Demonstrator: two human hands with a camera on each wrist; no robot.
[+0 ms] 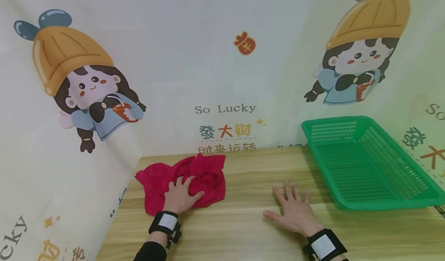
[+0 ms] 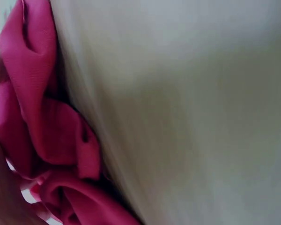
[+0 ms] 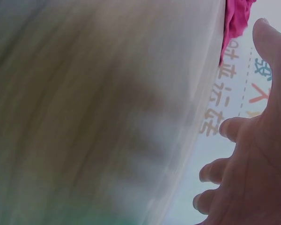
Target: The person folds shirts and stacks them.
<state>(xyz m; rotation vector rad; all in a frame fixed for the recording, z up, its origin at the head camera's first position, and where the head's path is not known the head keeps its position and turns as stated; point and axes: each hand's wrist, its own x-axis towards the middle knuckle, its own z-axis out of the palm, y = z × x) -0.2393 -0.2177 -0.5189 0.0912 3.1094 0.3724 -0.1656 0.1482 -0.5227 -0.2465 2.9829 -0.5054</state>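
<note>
A crumpled red cloth lies on the left part of the wooden table, bunched into folds near its middle. My left hand rests on it with fingers and thumb spread over the bunched part. In the left wrist view the folds of the cloth show right beside the hand, whose fingers are partly hidden by fabric. My right hand is palm down over the table between the cloth and the basket, fingers spread, holding nothing. The right wrist view shows that hand with thumb and fingers apart.
A green plastic basket with perforated walls stands at the right of the wooden table. Behind the table hangs a pale printed curtain with cartoon figures and lettering, which also runs along both sides.
</note>
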